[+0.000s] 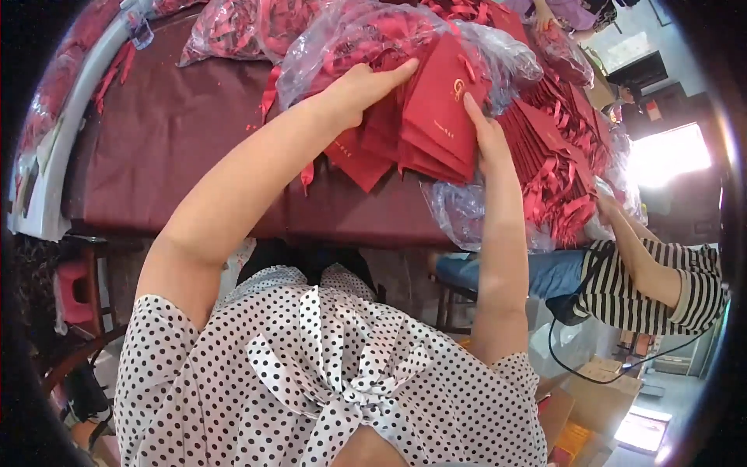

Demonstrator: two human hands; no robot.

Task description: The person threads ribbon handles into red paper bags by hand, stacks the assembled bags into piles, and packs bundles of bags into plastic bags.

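Both arms outstretched; left hand, right hand thumbs forward, fingers largely hidden, seemingly curled.

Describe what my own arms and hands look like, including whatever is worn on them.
The left hand and right hand are bare, without gloves. The forearms are uncovered, with no watch or bracelet to be seen. The short sleeves are white with black polka dots, matching the blouse.
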